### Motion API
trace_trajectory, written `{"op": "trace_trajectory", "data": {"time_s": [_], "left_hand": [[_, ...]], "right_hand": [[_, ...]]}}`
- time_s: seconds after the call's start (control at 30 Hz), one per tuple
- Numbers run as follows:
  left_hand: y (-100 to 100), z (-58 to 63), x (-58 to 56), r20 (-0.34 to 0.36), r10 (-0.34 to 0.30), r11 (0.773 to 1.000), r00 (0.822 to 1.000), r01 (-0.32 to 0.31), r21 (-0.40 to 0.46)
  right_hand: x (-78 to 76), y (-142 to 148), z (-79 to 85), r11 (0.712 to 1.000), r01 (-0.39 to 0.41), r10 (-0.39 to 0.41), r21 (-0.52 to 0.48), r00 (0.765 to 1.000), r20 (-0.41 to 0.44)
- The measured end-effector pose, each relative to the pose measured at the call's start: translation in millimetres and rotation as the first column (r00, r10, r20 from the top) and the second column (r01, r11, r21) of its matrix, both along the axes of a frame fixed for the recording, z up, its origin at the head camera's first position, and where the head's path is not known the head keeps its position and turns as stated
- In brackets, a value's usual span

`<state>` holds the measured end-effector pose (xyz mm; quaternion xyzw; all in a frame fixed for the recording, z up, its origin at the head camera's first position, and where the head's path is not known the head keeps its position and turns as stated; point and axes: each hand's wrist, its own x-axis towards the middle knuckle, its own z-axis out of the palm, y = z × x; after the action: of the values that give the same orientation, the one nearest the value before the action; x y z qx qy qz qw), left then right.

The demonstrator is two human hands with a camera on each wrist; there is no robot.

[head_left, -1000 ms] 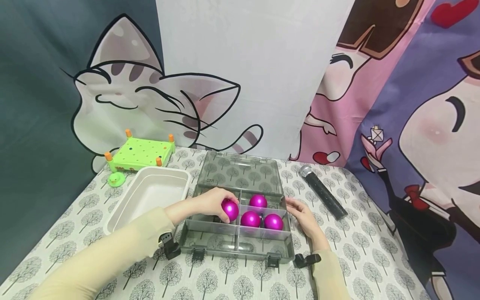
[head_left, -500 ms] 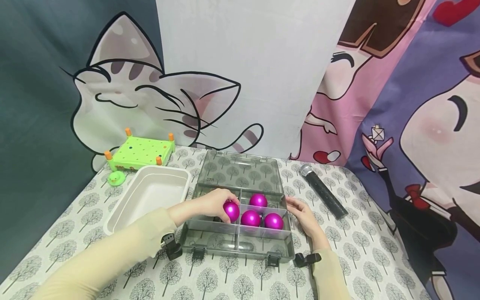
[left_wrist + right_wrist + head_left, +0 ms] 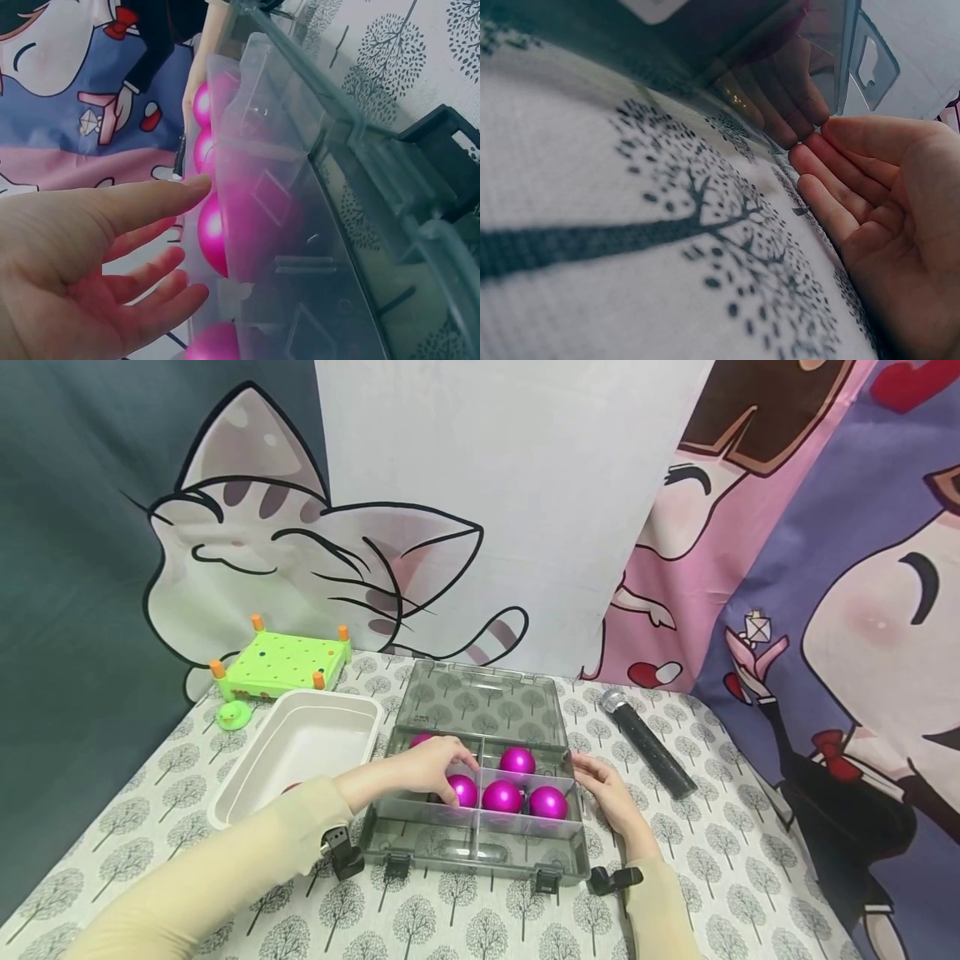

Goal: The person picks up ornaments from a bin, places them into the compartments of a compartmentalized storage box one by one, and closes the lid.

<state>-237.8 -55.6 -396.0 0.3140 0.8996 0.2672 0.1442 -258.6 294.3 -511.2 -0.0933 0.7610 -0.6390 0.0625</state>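
The clear grey divided box (image 3: 420, 843) lies with its lid (image 3: 483, 702) folded back. A glossy magenta ball (image 3: 461, 791) sits in its middle row, left of the divider. My left hand (image 3: 431, 768) is right over that ball, and the left wrist view shows its fingers spread beside the ball (image 3: 214, 232), thumb near the divider. Three more magenta balls, one of them a rear ball (image 3: 517, 762), occupy the compartments to the right. Behind my left hand peeks another magenta ball (image 3: 422, 739). My right hand (image 3: 611, 793) touches the box's right side with extended fingertips (image 3: 810, 150).
Left of the box stands a white tub (image 3: 300, 752), with a small reddish patch (image 3: 291, 787) showing above the sleeve. Beyond it are a green toy duck (image 3: 233, 715) and a green pegged toy table (image 3: 288, 664). A black microphone (image 3: 648, 747) lies at the right.
The ball under my left hand has dropped lower into its compartment and the fingers have come off it. A ball behind the hand and a reddish patch in the tub now show.
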Motion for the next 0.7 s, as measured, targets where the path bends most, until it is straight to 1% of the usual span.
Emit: {"op": "trace_trajectory", "data": {"time_s": [0.1,0.2,0.27,0.33,0.5,0.57,0.7], "left_hand": [[-4,3.0,-1.5,0.018,-0.021,1.0,1.0,0.021,0.024],[-10,6.5,-2.6,0.038,-0.07,0.995,0.997,0.067,0.074],[-14,10.3,-2.4,0.059,-0.103,0.989,0.993,0.096,0.109],[-20,14.3,-1.9,0.065,-0.143,0.982,0.988,0.133,0.135],[-36,26.1,0.4,0.062,-0.206,0.964,0.977,0.191,0.187],[-43,31.1,1.6,0.053,-0.211,0.958,0.976,0.196,0.208],[-60,38.4,2.9,0.055,-0.183,0.958,0.982,0.166,0.234]], "right_hand": [[0.1,-1,0.5,1.0,0.008,-0.008,0.003,1.0,0.002],[0.2,-1,0.8,1.0,0.016,-0.016,-0.002,1.0,0.006],[0.2,-1,1.1,1.0,0.02,-0.02,-0.002,1.0,0.007],[0.1,-1,1.1,1.0,0.018,-0.018,-0.004,1.0,0.008],[0.4,0,0.7,1.0,0.016,-0.016,0.0,1.0,0.004],[0.3,0,0.3,1.0,0.02,-0.02,-0.003,1.0,0.008],[0.2,0,-0.5,1.0,0.02,-0.019,-0.012,1.0,0.016]]}}
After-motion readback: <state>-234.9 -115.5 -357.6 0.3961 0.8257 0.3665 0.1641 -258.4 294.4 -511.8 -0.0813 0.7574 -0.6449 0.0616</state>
